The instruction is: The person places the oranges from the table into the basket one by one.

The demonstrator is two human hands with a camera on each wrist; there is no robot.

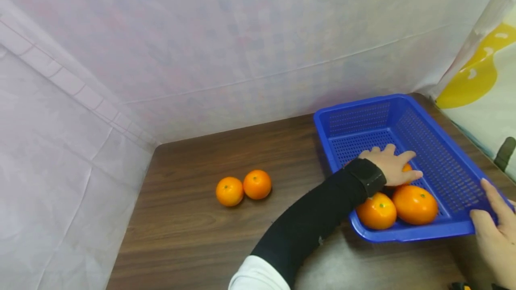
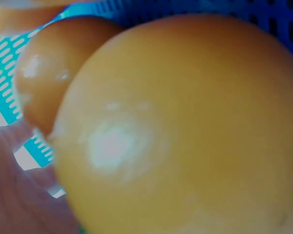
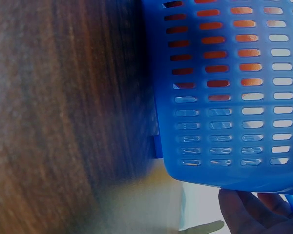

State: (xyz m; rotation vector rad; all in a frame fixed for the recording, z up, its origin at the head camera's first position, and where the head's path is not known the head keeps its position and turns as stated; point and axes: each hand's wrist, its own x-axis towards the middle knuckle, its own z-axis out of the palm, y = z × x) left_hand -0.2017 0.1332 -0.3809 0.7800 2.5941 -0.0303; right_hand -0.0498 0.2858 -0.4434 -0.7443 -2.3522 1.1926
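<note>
Glossy orange peel (image 2: 185, 131) fills nearly the whole left wrist view, so close that it blurs, with a second fruit behind it and perforated blue plastic beyond. From the head camera, the left hand (image 1: 393, 166), in a black sleeve with a dark wrist strap, lies palm down inside the blue basket (image 1: 443, 164), fingers spread and curved over an orange (image 1: 406, 168) that is almost wholly hidden beneath it; whether the fingers truly grip it cannot be told. Two more oranges (image 1: 397, 208) sit touching each other in the basket's near corner, smooth, round and shiny, each with a small green stem mark. The right hand (image 1: 493, 231), cut off by the picture's edge, holds the basket's near right corner, fingers lying along the rim; the right wrist view shows only fingertips (image 3: 249, 209) under the slotted blue wall. The basket is rectangular, with mesh-like slots. On the dark wood-grain table (image 1: 189, 227), well apart from the basket, another pair of oranges (image 1: 243, 187) lies side by side, touching. Pale crinkled sheeting (image 1: 242, 34) forms the backdrop.
</note>
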